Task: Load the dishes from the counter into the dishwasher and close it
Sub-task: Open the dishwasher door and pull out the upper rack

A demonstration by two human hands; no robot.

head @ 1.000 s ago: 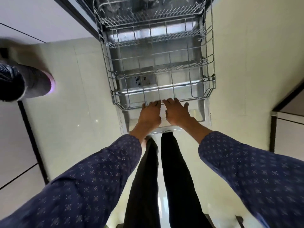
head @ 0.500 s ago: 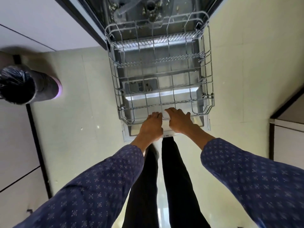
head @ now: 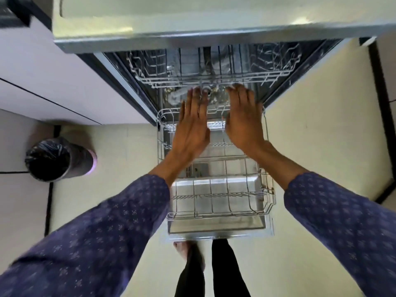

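The empty lower rack of grey metal wire (head: 216, 196) is lying drawn fully out over the lowered stainless-steel dishwasher door (head: 216, 229), presumably so that dishes can be set in from above; no dishes are being shown, and the pale worktop (head: 150, 18) is being seen only at its front edge. The left hand (head: 190, 129) and right hand (head: 243, 123) are being held flat, fingers straight and together, holding nothing, above the rack's inner end, fingertips near the upper wire rack (head: 214, 69) inside the tub, probably to draw it out.

Waste bin (head: 57, 159), lined with a black bag, pink band at its base, stands on pale tiled floor (head: 321, 146) left of frame. Lilac cabinet fronts (head: 53, 86) adjoin it.
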